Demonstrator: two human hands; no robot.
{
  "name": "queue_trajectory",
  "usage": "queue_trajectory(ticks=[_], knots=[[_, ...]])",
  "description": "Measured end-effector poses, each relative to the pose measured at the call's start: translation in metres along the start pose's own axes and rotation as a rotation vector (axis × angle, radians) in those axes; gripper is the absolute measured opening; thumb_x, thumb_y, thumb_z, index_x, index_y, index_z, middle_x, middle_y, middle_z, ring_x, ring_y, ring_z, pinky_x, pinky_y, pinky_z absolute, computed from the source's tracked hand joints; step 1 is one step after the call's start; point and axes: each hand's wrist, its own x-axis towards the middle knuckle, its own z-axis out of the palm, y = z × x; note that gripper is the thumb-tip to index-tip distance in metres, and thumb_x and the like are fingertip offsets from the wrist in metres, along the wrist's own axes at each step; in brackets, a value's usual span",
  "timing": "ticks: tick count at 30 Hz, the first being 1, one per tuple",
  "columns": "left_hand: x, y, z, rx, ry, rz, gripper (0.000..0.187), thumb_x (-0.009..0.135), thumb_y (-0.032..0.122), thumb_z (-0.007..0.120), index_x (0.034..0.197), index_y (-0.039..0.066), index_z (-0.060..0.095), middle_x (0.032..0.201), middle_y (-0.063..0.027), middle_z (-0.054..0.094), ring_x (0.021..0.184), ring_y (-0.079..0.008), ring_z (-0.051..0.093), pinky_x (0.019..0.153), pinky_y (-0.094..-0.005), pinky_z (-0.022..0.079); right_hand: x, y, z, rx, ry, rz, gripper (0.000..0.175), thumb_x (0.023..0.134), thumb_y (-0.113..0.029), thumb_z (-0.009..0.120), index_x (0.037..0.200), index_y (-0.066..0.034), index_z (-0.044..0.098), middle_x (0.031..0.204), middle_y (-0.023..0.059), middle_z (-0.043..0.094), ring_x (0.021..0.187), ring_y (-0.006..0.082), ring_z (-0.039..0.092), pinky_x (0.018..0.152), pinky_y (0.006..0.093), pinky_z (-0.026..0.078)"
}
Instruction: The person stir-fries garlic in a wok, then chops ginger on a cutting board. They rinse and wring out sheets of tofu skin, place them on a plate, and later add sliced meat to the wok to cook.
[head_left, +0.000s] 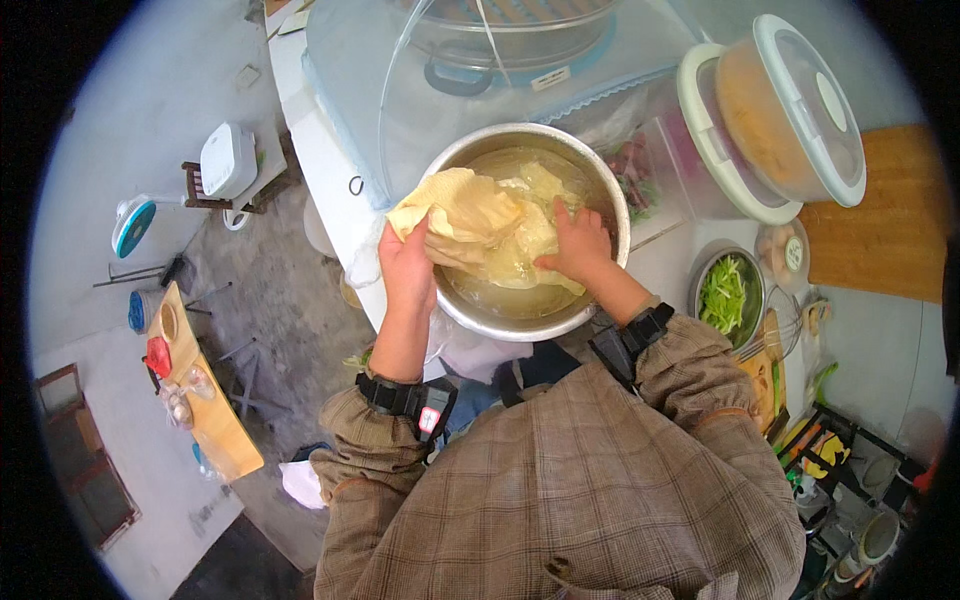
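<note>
A round metal basin (616, 176) with cloudy liquid stands in front of me on the white table. Pale yellow, wrinkled sheets that look like tofu skin (525, 251) lie wet and folded in it. My left hand (407, 266) is at the basin's left rim, gripping a drier-looking sheet (459, 204) between thumb and fingers. That sheet slopes down into the basin. Inside the basin on the right, my right hand (581, 244) rests on the wet sheets with thumb and fingers apart. Its fingertips partly hide the sheet's edge.
Behind the basin, a mesh food cover (345, 97) stands over a steamer pot (517, 45). To the right are lidded plastic containers (787, 112), a bowl of cut green vegetable (724, 292), a whisk (784, 322) and a wooden board (877, 225). Bagged vegetables (634, 172) touch the basin's right side.
</note>
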Motion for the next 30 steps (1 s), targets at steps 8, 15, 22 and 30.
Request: queue_trajectory(ticks=[8,15,22,30], knots=[[-0.006,0.021,-0.003,0.008,-0.023,0.064,0.025,0.09,0.005,0.051,0.114,-0.001,0.049,0.114,-0.0115,0.056,0.104,-0.0206,0.056,0.089,-0.0317,0.046,0.018,0.0,0.018,0.217,-0.453,0.004,0.04,0.071,-0.012,0.065,0.109,-0.0071,0.056,0.098,0.0176,0.062,0.094,0.0348,0.059,0.079,0.0429,0.047],[-0.009,0.024,-0.005,0.018,-0.042,0.081,0.023,0.09,0.006,0.051,0.112,-0.001,0.05,0.112,-0.0106,0.057,0.102,-0.0201,0.057,0.086,-0.0314,0.047,0.022,0.021,-0.039,0.81,-0.344,-0.118,0.017,0.068,-0.005,0.064,0.085,-0.003,0.064,0.08,0.012,0.064,0.075,0.0231,0.061,0.069,0.0329,0.046],[-0.013,0.038,0.004,0.01,-0.06,0.085,0.022,0.09,0.006,0.052,0.111,0.0,0.05,0.111,-0.0102,0.058,0.101,-0.0198,0.057,0.084,-0.032,0.048,0.013,0.012,-0.148,1.087,-0.294,-0.159,0.019,0.075,0.003,0.056,0.092,-0.0034,0.06,0.087,-0.0024,0.059,0.081,0.0068,0.053,0.073,0.022,0.043],[-0.021,0.047,0.015,-0.039,-0.094,0.059,0.024,0.09,0.007,0.052,0.114,0.001,0.048,0.111,-0.0099,0.057,0.101,-0.0205,0.057,0.084,-0.0325,0.049,0.01,-0.018,-0.217,1.282,-0.082,-0.145,0.019,0.076,0.005,0.055,0.093,-0.0015,0.061,0.087,-0.0004,0.061,0.081,0.007,0.056,0.074,0.0219,0.045]])
